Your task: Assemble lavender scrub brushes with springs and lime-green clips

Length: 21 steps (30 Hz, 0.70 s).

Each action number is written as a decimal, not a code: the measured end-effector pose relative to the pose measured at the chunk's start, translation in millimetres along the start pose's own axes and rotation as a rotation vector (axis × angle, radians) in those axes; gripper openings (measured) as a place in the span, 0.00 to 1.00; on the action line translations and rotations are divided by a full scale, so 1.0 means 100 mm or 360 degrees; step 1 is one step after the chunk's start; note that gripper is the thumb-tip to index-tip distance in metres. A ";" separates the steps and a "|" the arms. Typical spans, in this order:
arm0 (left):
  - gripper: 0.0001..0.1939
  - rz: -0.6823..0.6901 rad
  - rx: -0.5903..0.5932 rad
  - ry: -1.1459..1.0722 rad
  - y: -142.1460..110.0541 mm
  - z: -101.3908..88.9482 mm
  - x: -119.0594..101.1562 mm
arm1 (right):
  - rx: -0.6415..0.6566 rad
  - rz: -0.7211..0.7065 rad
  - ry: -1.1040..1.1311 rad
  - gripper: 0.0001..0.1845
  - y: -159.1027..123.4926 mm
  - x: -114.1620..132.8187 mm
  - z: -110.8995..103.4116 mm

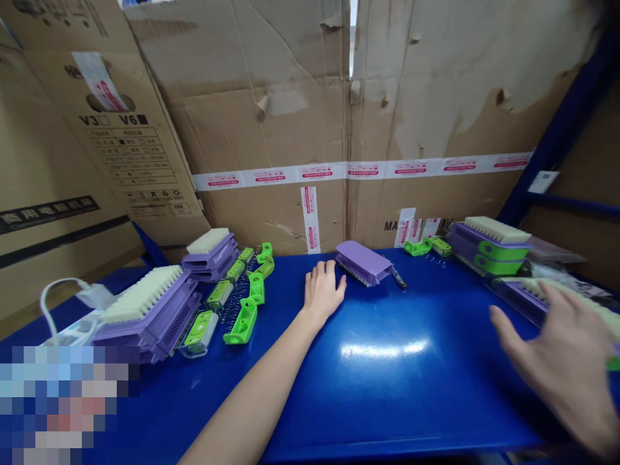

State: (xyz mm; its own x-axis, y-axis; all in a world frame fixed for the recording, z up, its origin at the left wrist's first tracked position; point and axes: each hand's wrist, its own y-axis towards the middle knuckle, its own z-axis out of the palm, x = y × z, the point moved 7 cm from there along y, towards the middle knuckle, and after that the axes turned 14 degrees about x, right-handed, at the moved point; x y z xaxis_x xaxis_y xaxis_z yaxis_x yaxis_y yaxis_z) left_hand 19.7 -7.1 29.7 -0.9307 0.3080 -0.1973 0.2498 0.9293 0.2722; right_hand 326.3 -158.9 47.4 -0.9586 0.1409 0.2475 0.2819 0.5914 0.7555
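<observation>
My left hand [322,290] rests on the blue table with nothing in it, fingers slightly bent and thumb apart. Just to its right lies a purple brush body [364,259], its bristles facing down. At the right edge, my right hand [564,355] is open and slightly blurred, thumb spread away from the fingers. Its fingers overlap a purple brush with cream bristles [593,310]; I cannot tell whether they touch it. Behind that sits a stack of purple brushes with green end caps [504,257].
Stacked purple brush parts [159,316] stand at the left. Beside them run green end caps [242,321], clear-and-green pieces [199,332] and small springs [237,298]. A white cable with plug [94,296] lies far left. Taped cardboard [261,129] walls the back; a blue post [557,123] rises right.
</observation>
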 end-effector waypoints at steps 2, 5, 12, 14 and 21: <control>0.17 -0.0007 0.0009 0.0015 0.00 0.00 0.00 | 0.0238 -0.0205 -0.0017 0.41 0.16 0.26 0.14; 0.17 -0.0007 0.0019 0.0028 0.00 0.00 -0.01 | 0.0523 -0.0390 0.0049 0.32 0.32 0.59 0.37; 0.17 0.0033 -0.0097 -0.0023 -0.01 -0.03 -0.01 | 0.0886 -0.0723 0.0433 0.27 0.45 1.41 0.94; 0.18 0.0068 -0.0161 -0.0057 -0.03 -0.07 -0.02 | 0.0935 -0.0598 0.0536 0.27 0.52 1.54 1.05; 0.20 0.0323 -0.0485 -0.0145 -0.15 -0.29 -0.10 | 0.0627 -0.0139 0.0591 0.19 0.74 1.41 0.92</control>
State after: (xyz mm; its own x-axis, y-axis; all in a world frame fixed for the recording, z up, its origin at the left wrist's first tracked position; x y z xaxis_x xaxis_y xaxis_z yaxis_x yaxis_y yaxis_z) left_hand 17.6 -30.0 54.5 -0.8395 0.5093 -0.1895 0.3231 0.7482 0.5795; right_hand 208.1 -21.6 82.6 -0.8790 -0.1700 0.4454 0.0970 0.8510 0.5162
